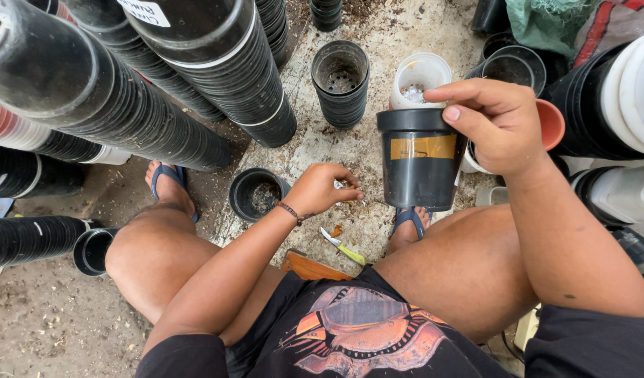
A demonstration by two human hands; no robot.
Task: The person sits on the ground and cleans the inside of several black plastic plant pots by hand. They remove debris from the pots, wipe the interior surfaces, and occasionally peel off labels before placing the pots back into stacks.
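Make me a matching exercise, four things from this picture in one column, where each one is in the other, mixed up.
1. black plastic pot with an orange label
2. white plastic cup
3. small yellow-handled knife
4. short stack of black pots

a. ground between the feet
b. held by the right hand
c. left of the white cup
d. behind the held pot

1-b, 2-d, 3-a, 4-c

Single head-worn view, steeply downward, close over seated person's knees; concrete floor at frame centre, stacked black pots upper left; far upper edge cropped, probably more pots
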